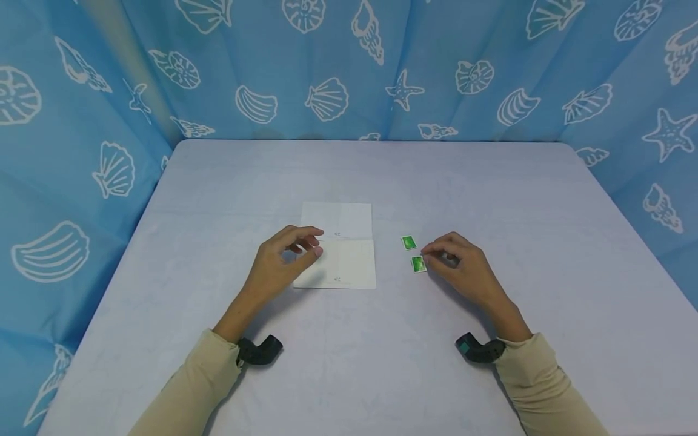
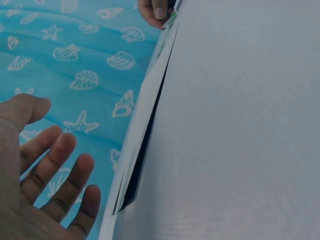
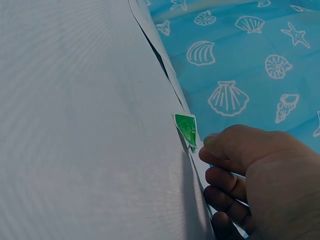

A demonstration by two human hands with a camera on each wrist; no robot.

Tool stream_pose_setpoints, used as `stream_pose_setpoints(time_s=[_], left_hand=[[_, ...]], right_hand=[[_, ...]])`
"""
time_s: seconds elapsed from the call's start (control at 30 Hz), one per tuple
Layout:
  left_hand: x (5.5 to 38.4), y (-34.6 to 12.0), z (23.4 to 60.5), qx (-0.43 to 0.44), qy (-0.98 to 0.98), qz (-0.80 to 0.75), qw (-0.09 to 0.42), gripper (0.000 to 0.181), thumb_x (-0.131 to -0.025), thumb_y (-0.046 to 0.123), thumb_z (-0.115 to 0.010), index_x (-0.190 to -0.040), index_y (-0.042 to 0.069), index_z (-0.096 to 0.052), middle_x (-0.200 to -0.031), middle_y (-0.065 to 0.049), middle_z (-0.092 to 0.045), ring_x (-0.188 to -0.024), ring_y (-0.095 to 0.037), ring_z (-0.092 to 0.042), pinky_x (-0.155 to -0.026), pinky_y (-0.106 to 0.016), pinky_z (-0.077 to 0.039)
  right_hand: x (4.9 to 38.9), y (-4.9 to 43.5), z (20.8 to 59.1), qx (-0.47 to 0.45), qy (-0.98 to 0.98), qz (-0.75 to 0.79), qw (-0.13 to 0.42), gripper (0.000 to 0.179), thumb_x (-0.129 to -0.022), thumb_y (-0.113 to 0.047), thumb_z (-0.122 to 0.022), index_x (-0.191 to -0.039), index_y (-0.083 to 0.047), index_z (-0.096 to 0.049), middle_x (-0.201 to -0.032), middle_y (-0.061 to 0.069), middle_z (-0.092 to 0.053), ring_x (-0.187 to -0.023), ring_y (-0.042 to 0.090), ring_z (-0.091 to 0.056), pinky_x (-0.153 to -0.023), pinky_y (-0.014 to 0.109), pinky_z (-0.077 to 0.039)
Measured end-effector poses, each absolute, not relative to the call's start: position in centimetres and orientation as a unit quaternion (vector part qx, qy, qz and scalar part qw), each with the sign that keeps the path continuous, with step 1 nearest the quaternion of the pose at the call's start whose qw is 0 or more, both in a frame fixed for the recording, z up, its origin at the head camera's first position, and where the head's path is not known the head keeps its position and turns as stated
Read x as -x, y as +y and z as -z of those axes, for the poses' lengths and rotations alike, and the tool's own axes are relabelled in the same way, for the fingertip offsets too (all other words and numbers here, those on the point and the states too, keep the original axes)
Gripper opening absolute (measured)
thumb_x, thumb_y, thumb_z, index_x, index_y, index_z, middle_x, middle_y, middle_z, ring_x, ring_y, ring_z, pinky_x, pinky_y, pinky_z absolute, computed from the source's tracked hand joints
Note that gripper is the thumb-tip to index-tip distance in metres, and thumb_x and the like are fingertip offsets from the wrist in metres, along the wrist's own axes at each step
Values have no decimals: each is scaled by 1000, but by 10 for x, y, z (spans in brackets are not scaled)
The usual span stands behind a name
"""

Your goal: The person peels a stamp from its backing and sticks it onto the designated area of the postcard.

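Note:
A white folded card (image 1: 351,266) lies opened out on the table, with small print on both halves. Beside its left edge hovers my left hand (image 1: 283,254), fingers loosely bent and parted; in the left wrist view nothing lies in the left palm (image 2: 45,175). Two small green stamps with white borders are to the right of the card: a far stamp (image 1: 409,243) and a near stamp (image 1: 418,264). My right hand (image 1: 460,266) is close beside the near stamp, thumb and forefinger tips together. In the right wrist view a green stamp (image 3: 186,129) shows just beyond the right fingertips.
A pale cloth covers the table (image 1: 349,375). Blue curtains (image 1: 262,66) with white shell prints hang behind and along the sides. Each wrist bears a black device, a left device (image 1: 262,350) and a right device (image 1: 480,349).

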State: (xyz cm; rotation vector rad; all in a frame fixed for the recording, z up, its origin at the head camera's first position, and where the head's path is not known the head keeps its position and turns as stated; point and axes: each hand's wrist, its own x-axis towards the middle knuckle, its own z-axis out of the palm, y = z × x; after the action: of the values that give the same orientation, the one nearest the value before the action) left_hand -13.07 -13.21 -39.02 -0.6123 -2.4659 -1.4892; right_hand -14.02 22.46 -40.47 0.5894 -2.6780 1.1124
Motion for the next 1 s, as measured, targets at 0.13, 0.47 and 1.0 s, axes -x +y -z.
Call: stream_pose_setpoints(time_s=[0.13,0.47,1.0], left_hand=[[130,-131,390,209,-831,505,99,34,-86,37,-63,-117,25,-60,-98,8,-59,-90,-6,-56,-78,-34,-49],[114,-123,361,224,-820,518,95,29,-87,14,-64,-115,9,-61,-98,-9,-61,-89,-18,-57,-77,-46,-47],[128,-129,388,213,-829,510,82,32,-87,35,-63,-117,24,-61,-97,9,-59,-89,-7,-56,-76,-35,-49]], right_hand=[[141,225,406,-200,-904,-368,90,11,-84,-21,-68,-96,-22,-69,-96,-12,-56,-86,3,-52,-71,24,-42],[141,225,407,-193,-912,-352,83,11,-86,-27,-66,-96,-25,-69,-95,-15,-54,-87,4,-49,-67,26,-40],[142,226,406,-203,-916,-337,82,8,-86,-25,-66,-93,-23,-68,-95,-10,-57,-89,10,-49,-69,29,-42]])
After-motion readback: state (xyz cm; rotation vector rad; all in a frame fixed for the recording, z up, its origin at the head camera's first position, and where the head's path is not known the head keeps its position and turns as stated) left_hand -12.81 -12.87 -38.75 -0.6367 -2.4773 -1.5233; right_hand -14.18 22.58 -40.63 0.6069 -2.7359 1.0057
